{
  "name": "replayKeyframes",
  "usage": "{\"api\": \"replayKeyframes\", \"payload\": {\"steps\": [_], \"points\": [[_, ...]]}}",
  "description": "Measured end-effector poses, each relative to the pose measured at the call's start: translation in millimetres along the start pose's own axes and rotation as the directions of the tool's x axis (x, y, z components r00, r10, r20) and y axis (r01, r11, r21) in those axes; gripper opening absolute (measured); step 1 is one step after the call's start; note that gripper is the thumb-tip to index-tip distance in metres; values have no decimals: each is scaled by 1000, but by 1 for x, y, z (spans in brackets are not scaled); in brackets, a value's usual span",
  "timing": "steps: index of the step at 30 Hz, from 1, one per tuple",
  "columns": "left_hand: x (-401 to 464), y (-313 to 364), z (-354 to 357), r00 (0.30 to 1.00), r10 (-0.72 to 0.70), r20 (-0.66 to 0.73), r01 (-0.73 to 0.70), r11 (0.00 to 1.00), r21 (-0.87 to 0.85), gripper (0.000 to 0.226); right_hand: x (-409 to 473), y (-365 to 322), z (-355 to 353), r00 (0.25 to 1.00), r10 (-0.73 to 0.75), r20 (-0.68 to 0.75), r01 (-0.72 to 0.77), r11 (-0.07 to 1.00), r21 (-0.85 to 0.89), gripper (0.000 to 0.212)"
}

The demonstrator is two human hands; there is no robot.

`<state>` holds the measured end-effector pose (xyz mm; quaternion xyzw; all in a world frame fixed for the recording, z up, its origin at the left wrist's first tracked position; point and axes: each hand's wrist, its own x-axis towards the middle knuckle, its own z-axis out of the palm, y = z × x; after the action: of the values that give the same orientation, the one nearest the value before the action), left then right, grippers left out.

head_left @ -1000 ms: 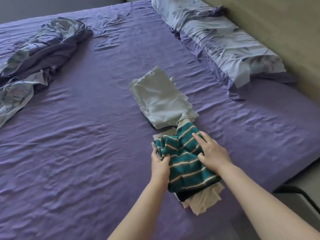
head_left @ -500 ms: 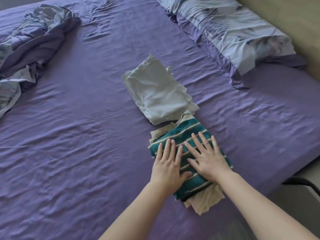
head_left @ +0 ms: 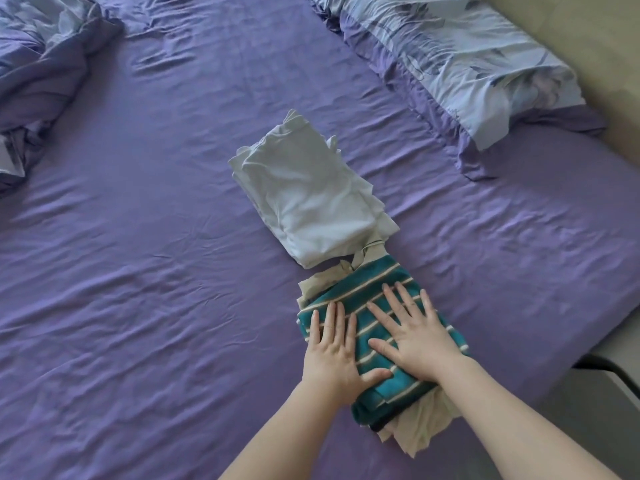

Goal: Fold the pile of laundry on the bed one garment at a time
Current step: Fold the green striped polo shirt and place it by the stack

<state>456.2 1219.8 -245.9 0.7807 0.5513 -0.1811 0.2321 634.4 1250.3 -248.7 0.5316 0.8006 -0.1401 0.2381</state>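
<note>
The teal striped garment (head_left: 377, 308) is a thick, soft, matt knit with thin cream bands, towel-like in nap. Under it lies thin cream cloth (head_left: 420, 433), limp and slightly crumpled. The pale blue folded garment (head_left: 308, 199) looks like smooth, fine jersey, matt. The purple sheet (head_left: 138, 271) is thin woven cloth with a faint sheen on its creases. The pillowcase (head_left: 478, 64) is light printed cotton-like fabric, rumpled.

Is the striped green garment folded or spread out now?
Folded. The striped garment is a compact block on cream clothes, with both hands, left and right, pressing flat on it.
</note>
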Motion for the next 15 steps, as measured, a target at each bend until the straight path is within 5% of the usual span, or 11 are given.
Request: {"api": "replayKeyframes", "payload": {"steps": [7, 11, 13, 15], "points": [[7, 0, -17, 992, -5, 125, 2, 1000, 26, 110, 13, 2, -23, 987, -11, 158, 8, 1000, 21, 72], [4, 0, -30, 996, 15, 90, -10, 998, -64, 107, 11, 1, -44, 999, -40, 35, 40, 999, 28, 68], [3, -6, -46, 997, -32, -71, 16, 978, -209, 84, 15, 7, -63, 988, -55, -147, 72, 991, 111, 59], [7, -15, -63, 918, -139, -370, 12, 946, -325, 50, 32, 15, -81, 955, -69, -289, 129, 973, 192, 53]]}}
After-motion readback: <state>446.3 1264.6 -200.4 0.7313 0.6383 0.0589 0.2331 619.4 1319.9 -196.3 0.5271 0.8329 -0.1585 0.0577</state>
